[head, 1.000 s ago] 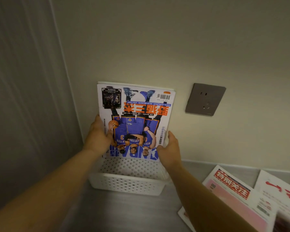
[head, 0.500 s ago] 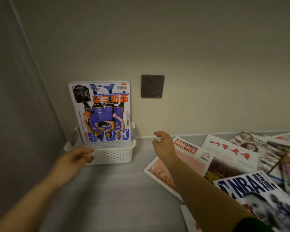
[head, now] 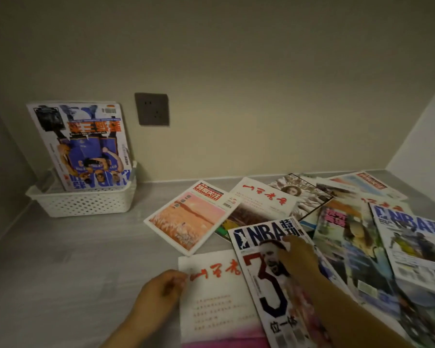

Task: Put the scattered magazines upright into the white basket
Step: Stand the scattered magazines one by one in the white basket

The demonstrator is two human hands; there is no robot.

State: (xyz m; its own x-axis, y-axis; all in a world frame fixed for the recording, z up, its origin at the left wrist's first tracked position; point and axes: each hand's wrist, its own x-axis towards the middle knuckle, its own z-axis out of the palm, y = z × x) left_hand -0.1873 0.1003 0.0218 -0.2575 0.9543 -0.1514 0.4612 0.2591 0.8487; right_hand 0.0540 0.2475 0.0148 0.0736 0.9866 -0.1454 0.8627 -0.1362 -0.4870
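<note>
White perforated basket [head: 86,203] by the left wall holds one blue basketball magazine [head: 86,146] upright, while the right hand [head: 298,258] lies flat on a glossy NBA magazine [head: 274,300] on the grey counter [head: 73,272] and the left hand [head: 158,291] curls at the corner of a white red-lettered magazine [head: 216,310], grip unclear.

The light is dim, with a warm yellowish cast and muted, slightly grainy colour. Both the left hand [head: 161,290] and the right hand [head: 299,257] are soft with motion blur. The magazine covers [head: 362,247] to the right of the right hand smear most (their small print is unreadable). The wall [head: 261,71] beyond the hands is evenly lit, darkening up and left of the left hand. The side panel [head: 427,126] far to the right is brighter. Straight edges bow near the frame's borders.
</note>
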